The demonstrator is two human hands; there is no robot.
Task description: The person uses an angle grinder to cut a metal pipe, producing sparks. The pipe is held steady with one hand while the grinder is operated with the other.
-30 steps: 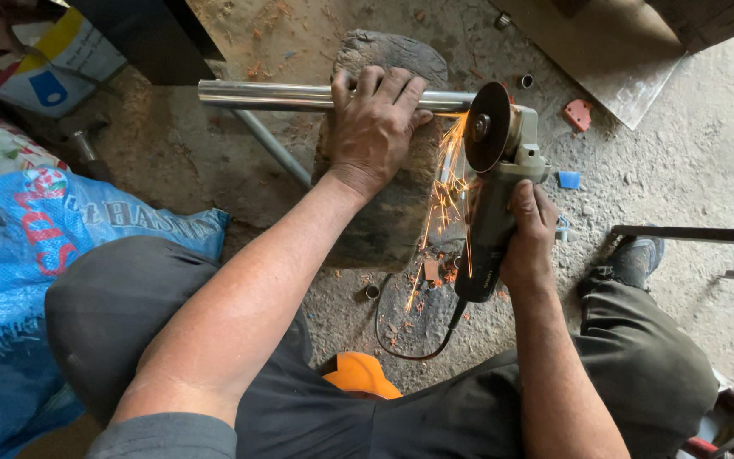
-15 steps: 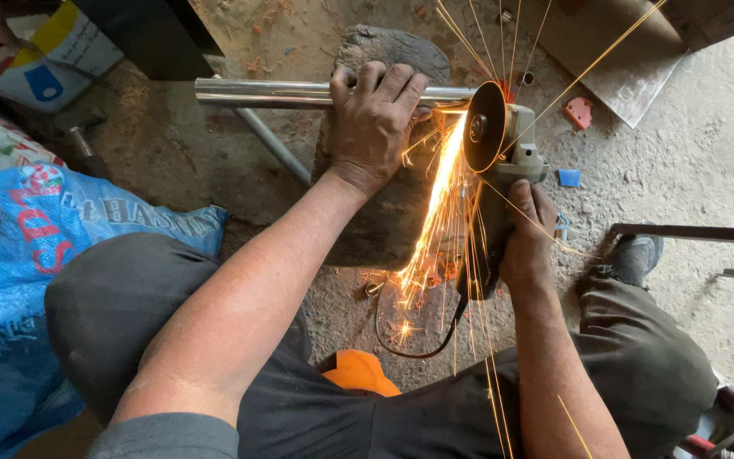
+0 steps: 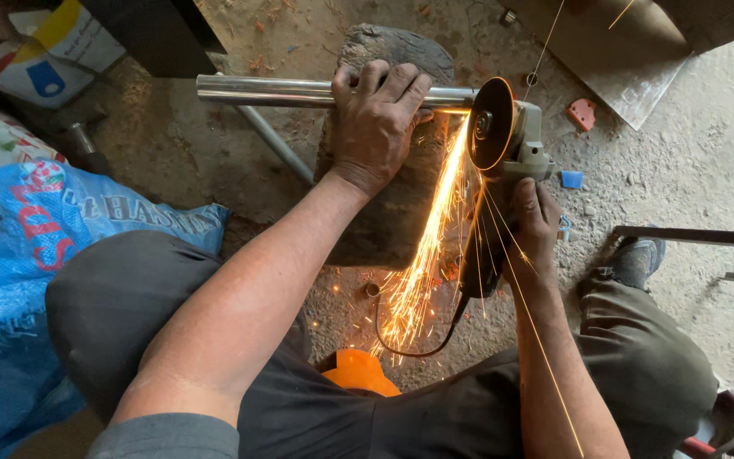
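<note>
Steel pipe (image 3: 299, 90) lies across a flat stone block (image 3: 388, 204) on the concrete floor (image 3: 681, 153), near the block's far edge. Left hand (image 3: 375, 123) presses it down, fingers clenched over it. Right hand (image 3: 533, 221) is wrapped around the body of an angle grinder (image 3: 503, 144), whose disc meets the pipe at the block's right edge, throwing orange sparks (image 3: 422, 263) toward the person. Blue woven sack (image 3: 36, 246) lies at the left.

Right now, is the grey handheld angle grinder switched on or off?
On: sparks stream from the grey angle grinder's disc at the shiny metal pipe.
</note>
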